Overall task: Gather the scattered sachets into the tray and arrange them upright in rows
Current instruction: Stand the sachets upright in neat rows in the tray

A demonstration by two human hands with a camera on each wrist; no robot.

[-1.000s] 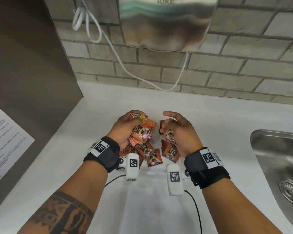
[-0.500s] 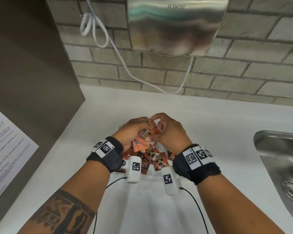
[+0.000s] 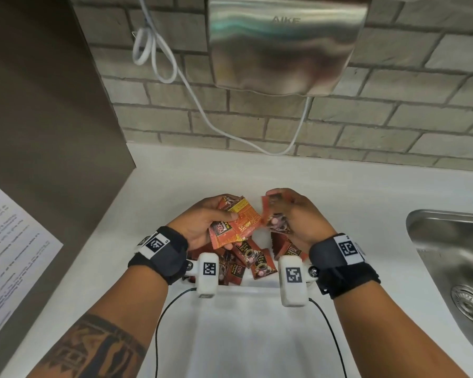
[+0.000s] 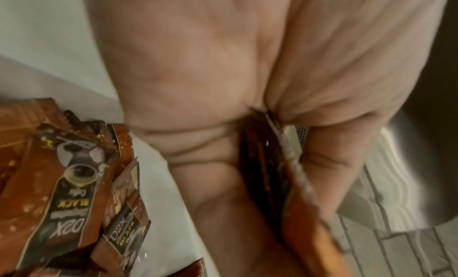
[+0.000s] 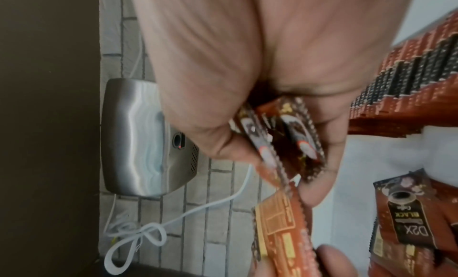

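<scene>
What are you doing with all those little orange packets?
A person is sorting small orange-and-brown coffee sachets at a white counter. The left hand grips a fanned bunch of sachets, and the right hand pinches a few more sachets between its fingers. More sachets lie jumbled below the hands in a white tray. None of these stand upright in rows yet.

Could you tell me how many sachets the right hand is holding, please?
2 orange-brown foil coffee sachets, pinched side by side between the right hand's thumb and fingers; more may hide behind them.
</scene>
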